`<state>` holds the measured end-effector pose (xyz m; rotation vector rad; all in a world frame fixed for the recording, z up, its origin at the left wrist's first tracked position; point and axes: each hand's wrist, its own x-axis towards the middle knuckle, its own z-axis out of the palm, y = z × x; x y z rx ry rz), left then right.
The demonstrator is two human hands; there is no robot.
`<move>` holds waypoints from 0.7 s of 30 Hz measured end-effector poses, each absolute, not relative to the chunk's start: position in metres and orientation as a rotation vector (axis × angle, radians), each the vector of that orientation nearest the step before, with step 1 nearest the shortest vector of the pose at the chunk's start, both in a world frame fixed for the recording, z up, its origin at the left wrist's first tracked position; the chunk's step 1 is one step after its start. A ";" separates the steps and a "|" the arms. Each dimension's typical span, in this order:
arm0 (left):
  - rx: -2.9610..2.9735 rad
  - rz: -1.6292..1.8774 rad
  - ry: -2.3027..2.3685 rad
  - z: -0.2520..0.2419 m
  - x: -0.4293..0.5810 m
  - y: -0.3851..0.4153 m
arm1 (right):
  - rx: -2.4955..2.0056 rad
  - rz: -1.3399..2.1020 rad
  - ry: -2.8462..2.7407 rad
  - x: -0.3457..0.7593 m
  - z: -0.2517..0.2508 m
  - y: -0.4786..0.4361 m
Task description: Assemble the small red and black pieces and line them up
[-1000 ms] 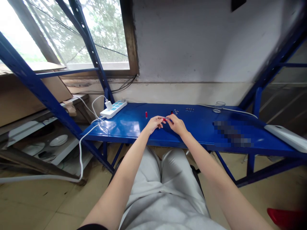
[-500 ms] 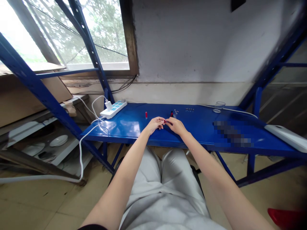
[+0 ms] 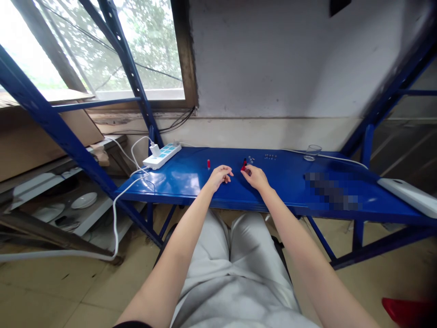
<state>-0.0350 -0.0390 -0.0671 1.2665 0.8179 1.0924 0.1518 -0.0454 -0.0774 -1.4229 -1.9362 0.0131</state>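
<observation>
Both of my hands rest on a blue metal shelf top [image 3: 191, 182] in front of me. My right hand [image 3: 255, 176] pinches a small red part [image 3: 243, 167] between its fingertips. My left hand [image 3: 220, 175] lies a little to its left with the fingers curled in, and I cannot see anything in it. A small red piece [image 3: 208, 164] stands upright just beyond my left hand. Small clear bits [image 3: 251, 159] and a row of tiny dark parts [image 3: 270, 156] lie behind my right hand.
A white power strip [image 3: 161, 155] with a plugged-in cable sits at the back left of the shelf. A clear glass cup [image 3: 312, 152] stands at the back right, and a white object [image 3: 406, 194] lies at the right end. Blue rack posts [image 3: 54, 123] flank the shelf.
My hands were together on the red part. They have parted: my right hand drew away to the right with the red part, and my left hand stayed in place.
</observation>
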 end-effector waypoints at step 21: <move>1.284 1.062 0.819 -0.067 -0.035 -0.039 | -1.798 0.070 -1.826 0.162 -0.079 -0.036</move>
